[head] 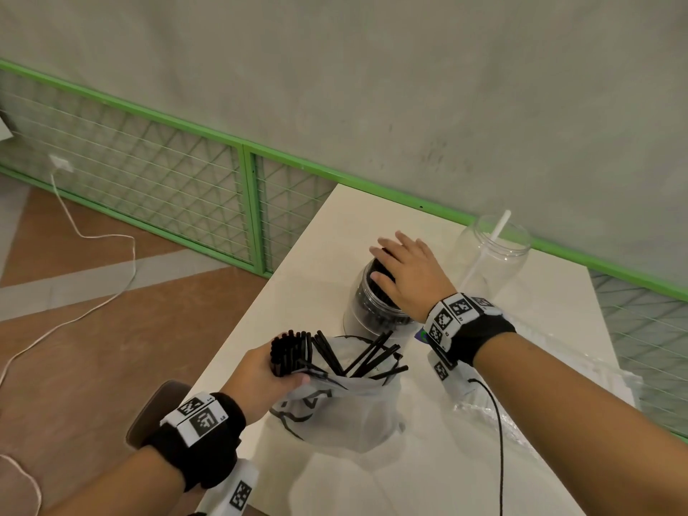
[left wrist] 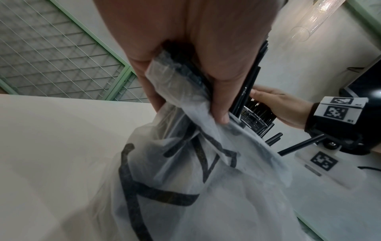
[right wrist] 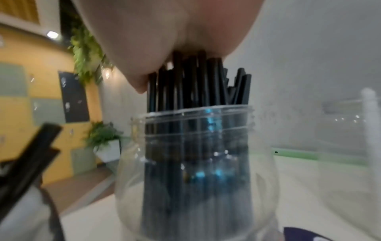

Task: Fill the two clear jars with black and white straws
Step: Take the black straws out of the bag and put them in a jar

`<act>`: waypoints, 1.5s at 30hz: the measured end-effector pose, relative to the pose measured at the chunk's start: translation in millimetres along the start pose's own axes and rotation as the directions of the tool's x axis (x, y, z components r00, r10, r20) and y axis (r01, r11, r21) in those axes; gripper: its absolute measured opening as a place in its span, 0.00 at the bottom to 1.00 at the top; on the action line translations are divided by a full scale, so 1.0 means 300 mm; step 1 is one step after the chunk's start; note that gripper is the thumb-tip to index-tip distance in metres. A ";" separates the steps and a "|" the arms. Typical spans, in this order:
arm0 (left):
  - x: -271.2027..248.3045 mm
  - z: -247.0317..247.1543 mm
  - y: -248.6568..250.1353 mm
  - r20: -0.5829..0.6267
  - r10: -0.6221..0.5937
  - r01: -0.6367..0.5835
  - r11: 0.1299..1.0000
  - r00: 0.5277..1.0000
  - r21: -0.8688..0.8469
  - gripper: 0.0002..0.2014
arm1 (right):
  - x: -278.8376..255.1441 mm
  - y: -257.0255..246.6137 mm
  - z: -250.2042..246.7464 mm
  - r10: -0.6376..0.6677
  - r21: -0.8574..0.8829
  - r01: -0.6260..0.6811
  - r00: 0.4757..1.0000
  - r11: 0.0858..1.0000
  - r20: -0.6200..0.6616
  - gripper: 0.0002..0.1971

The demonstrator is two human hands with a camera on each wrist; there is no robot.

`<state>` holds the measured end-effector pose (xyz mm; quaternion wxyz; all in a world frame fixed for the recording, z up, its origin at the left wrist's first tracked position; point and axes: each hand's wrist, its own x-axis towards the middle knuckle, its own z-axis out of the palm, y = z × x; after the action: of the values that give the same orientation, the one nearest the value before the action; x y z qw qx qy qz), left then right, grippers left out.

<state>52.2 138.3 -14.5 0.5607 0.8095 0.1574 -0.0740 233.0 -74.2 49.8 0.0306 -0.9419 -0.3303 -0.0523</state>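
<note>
From the head view the right hand (head: 405, 275) lies flat, fingers straight, pressing on the tops of the black straws (head: 376, 307) packed in the near jar (head: 357, 310), while the left hand (head: 266, 378) grips a fistful of loose black straws (head: 294, 353) together with the mouth of the thin plastic bag (head: 335, 415) standing on the tabletop (head: 428, 471). The far jar (head: 491, 258) holds just one white straw (head: 484, 255), so I'd say the black half is nearly done and the white half barely begun. To do this bit well I'd push straight down with an even palm so the tall ones seat level without tipping the jar, and lift the next bunch clear of the bag film before moving it. The left wrist view adds what the head can't: the thumb (left wrist: 221, 101) pinches the bag film against the bundle, so bag and straws would come up together unless that's let go. The right wrist view, blurry as it is, shows the straw tips uneven above the jar's threaded rim (right wrist: 193, 112), palm touching only the tallest, plus the far jar off to the right
</note>
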 end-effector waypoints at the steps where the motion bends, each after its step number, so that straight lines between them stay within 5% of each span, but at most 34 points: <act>1: -0.001 0.000 0.000 0.003 0.002 -0.002 1.000 1.000 -0.003 0.11 | 0.002 0.002 0.002 0.011 -0.028 -0.009 0.998 1.000 0.068 0.28; 9: 0.008 0.000 -0.009 0.015 -0.001 0.002 1.000 1.000 -0.023 0.11 | 0.021 -0.027 -0.006 -0.037 -0.076 0.048 0.990 0.996 0.138 0.35; 12: 0.011 0.000 -0.009 0.014 0.001 -0.001 1.000 1.000 -0.020 0.10 | 0.018 -0.019 -0.012 0.098 -0.033 -0.099 0.995 0.995 -0.023 0.37; 16: 0.010 0.002 -0.011 0.004 0.016 -0.016 1.000 1.000 -0.016 0.09 | 0.009 -0.007 0.007 0.267 0.082 -0.276 0.957 0.958 0.114 0.35; 21: 0.010 -0.002 -0.009 0.001 0.018 -0.018 1.000 1.000 -0.025 0.09 | 0.024 -0.003 0.004 0.238 0.205 -0.207 0.961 0.957 -0.141 0.20; 26: 0.012 -0.009 -0.013 -0.003 0.009 -0.009 1.000 1.000 -0.016 0.09 | -0.002 0.011 0.006 0.187 0.113 -0.176 0.978 0.978 -0.095 0.31; 30: 0.011 -0.007 -0.015 -0.005 0.011 -0.011 1.000 1.000 -0.021 0.09 | -0.149 0.002 -0.064 0.127 0.461 0.038 0.938 0.887 -0.323 0.14; 33: 0.015 -0.004 -0.023 -0.004 0.013 -0.013 1.000 1.000 -0.012 0.09 | -0.307 -0.008 -0.023 0.158 0.589 -0.100 0.986 0.802 -0.047 0.09; 35: 0.016 -0.004 -0.025 -0.005 0.018 -0.018 1.000 1.000 -0.009 0.10 | -0.385 -0.024 0.044 0.129 0.560 -0.259 0.957 0.787 0.262 0.21; 37: 0.015 0.000 -0.026 -0.005 0.016 -0.016 1.000 1.000 -0.017 0.11 | -0.432 -0.057 0.107 0.055 0.556 -0.282 0.919 0.782 0.390 0.38; 42: 0.018 0.008 -0.037 0.001 0.007 -0.007 1.000 1.000 -0.013 0.10 | -0.406 -0.205 0.180 0.224 0.517 -0.265 0.964 0.814 0.141 0.46; 45: 0.021 0.013 -0.045 0.003 0.003 -0.003 0.999 1.000 -0.047 0.10 | -0.355 -0.275 0.185 0.200 0.343 -0.191 0.980 0.920 0.010 0.36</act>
<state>53.8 140.2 -29.8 0.5798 0.7963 0.1570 -0.0709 103.2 -70.5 -16.1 0.2030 -0.9498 -0.2380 -0.0028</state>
